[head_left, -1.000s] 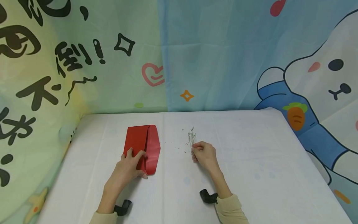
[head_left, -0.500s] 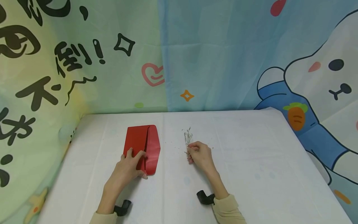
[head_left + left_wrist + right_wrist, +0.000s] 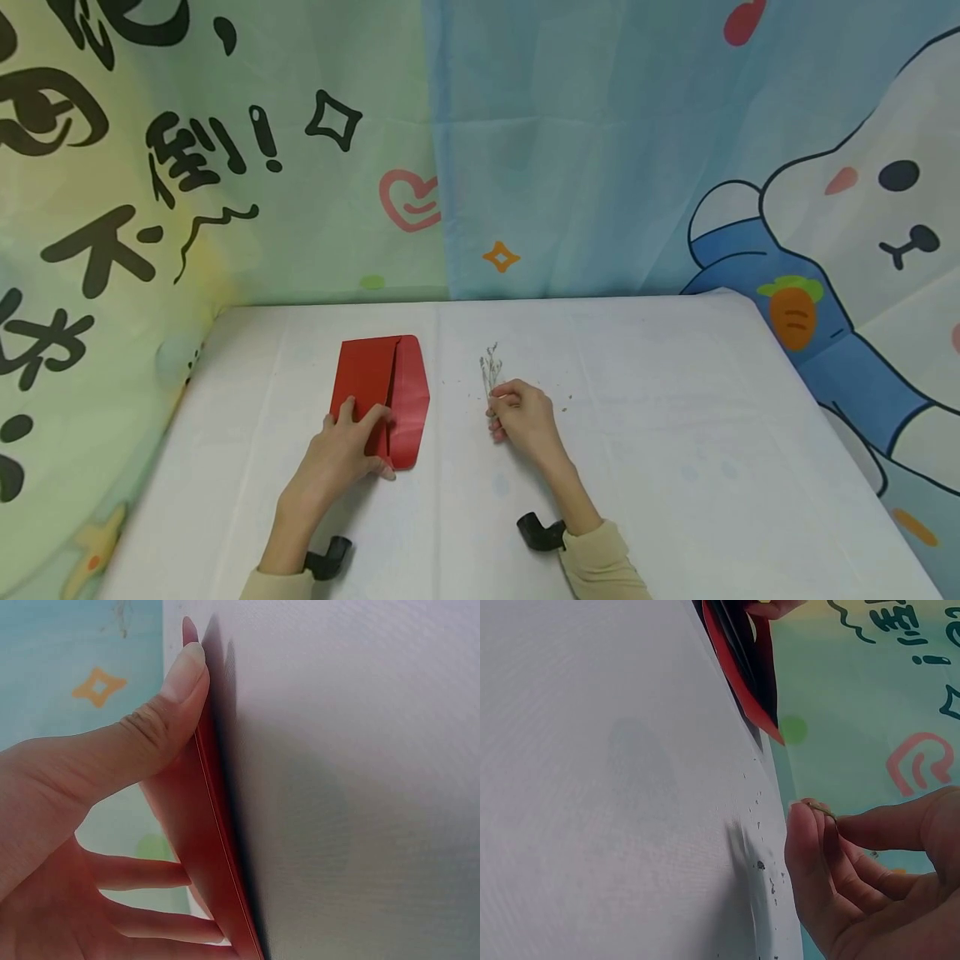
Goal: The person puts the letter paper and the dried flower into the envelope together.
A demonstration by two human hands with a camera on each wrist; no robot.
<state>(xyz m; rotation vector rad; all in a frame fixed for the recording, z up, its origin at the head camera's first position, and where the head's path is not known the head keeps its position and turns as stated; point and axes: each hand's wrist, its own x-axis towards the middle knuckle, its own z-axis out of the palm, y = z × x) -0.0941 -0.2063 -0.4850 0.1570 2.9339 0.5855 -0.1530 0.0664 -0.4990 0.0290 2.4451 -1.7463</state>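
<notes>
A red envelope (image 3: 363, 379) lies at the left of the middle of the white table, its flap (image 3: 410, 404) spread out to the right. My left hand (image 3: 347, 442) holds it, with the fingers over its front and the thumb (image 3: 184, 679) at its near edge. Its mouth gapes, dark inside (image 3: 742, 645), in the right wrist view. To the right, my right hand (image 3: 527, 421) pinches a small dried flower sprig (image 3: 490, 367) by its stems between thumb and fingertips. The sprig's tops point away from me. Only a bit of stem (image 3: 821, 810) shows in the right wrist view.
Small dry crumbs (image 3: 566, 402) from the plant are scattered on the white tablecloth (image 3: 675, 417) around the right hand. A printed cartoon cloth (image 3: 585, 167) hangs behind the table. Black camera mounts (image 3: 542, 532) sit at both wrists.
My right hand has moved left with the sprig, nearer to the envelope. More crumbs show to the right of that hand. My left hand and the envelope have stayed in place.
</notes>
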